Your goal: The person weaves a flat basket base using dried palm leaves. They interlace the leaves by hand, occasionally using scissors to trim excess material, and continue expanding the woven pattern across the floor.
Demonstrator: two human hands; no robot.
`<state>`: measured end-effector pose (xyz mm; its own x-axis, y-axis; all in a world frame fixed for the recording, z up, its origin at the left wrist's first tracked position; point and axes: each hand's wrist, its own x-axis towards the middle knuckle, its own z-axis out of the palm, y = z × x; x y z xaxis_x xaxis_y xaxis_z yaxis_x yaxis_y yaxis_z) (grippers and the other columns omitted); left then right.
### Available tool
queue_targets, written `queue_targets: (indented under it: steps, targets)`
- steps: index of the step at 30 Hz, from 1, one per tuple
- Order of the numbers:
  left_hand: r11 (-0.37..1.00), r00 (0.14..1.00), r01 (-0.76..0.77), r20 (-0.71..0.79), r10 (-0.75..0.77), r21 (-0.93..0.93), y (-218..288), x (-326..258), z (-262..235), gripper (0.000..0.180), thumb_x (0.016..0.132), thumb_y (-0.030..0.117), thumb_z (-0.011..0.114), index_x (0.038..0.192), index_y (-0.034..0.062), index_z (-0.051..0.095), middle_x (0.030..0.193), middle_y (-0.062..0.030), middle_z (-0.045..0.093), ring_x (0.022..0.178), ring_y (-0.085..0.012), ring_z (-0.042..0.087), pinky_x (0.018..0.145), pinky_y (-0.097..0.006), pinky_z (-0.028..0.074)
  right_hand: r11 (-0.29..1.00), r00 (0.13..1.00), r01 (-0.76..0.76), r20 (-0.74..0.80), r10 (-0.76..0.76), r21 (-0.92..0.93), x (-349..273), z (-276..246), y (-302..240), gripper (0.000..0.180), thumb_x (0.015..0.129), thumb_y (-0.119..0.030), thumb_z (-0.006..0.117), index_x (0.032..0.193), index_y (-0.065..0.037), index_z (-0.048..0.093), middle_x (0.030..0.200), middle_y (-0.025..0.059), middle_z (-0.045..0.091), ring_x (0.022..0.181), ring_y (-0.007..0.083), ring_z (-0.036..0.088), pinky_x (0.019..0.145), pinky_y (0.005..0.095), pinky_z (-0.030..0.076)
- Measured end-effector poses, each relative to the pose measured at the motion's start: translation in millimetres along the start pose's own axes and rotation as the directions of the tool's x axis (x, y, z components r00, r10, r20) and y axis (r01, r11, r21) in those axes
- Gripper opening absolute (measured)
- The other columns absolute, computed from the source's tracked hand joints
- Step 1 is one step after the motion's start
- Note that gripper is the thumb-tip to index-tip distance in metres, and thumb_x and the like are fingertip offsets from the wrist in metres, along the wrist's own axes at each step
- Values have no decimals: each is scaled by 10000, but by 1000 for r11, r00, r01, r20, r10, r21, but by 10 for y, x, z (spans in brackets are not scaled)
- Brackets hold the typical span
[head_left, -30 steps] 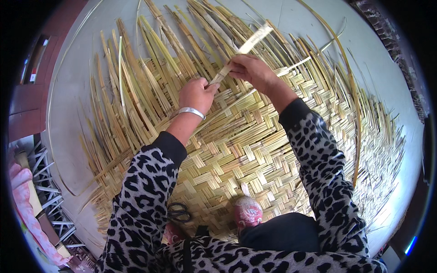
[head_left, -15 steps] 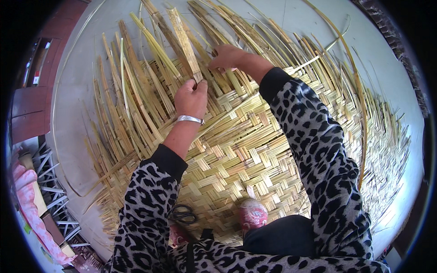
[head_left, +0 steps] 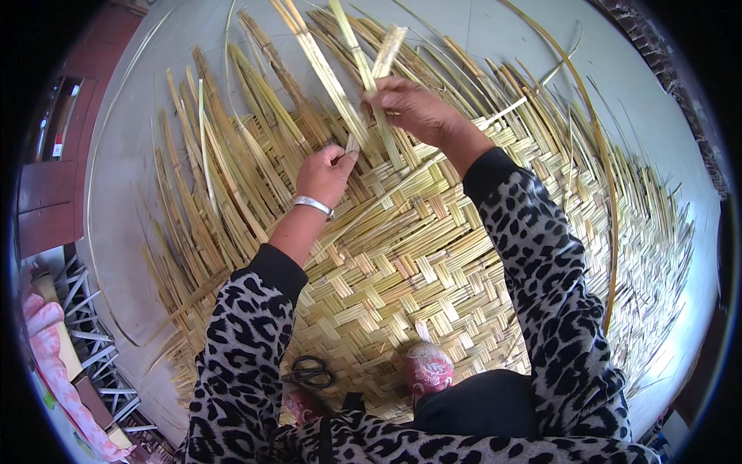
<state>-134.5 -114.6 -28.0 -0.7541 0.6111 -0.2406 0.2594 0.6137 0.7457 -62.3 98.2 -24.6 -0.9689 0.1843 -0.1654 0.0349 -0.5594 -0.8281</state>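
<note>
The mat is woven from centre through 6 o'clock; loose strips from 10 to 1 o'clock appear left to interlace. Apart, my left hand (11 o'clock) pinches a strip end; my right hand (towards 1 o'clock) grips a pale strip.

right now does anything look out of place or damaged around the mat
Mainly the black scissors, lying loose on the woven mat beside the left shoe, an odd spot for a tool. Strips stick out unevenly, but I see no clear damage.
</note>
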Motion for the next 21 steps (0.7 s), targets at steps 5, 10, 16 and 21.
queue_targets:
  steps: [5,10,16,21]
  targets:
    - [999,997,31,73,-30,-8,-51,52,45,293,851,335,665,883,45,682,702,-103,646,625,-244,620,630,-353,487,989,939,27,-337,-76,-146,-330,-315,-165,192,929,-135,622,1111,-72,621,991,29,616,906,139,619,814,276,521]
    - [967,991,129,2,-132,-220,-18,0,166,219,847,194,690,980,22,666,788,-98,688,699,-239,660,724,-345,526,914,842,-131,-530,-101,-383,-729,-485,-99,210,903,-63,605,1106,-20,636,969,54,630,763,113,638,627,234,543]
    - [958,921,-227,-283,269,172,284,-109,364,231,847,140,677,1046,29,638,1082,-157,635,982,-312,630,867,-386,510,945,853,-82,-512,-97,-315,-742,-616,-41,206,926,-66,567,1116,-15,626,949,56,626,804,130,639,724,245,566]
    - [863,916,-392,43,400,318,767,95,657,333,873,258,660,1121,40,613,1218,-169,576,1028,-353,606,889,-417,499,996,909,76,-415,-47,54,-891,-750,-205,171,942,-18,474,1000,-8,635,983,73,624,865,158,635,809,278,568]
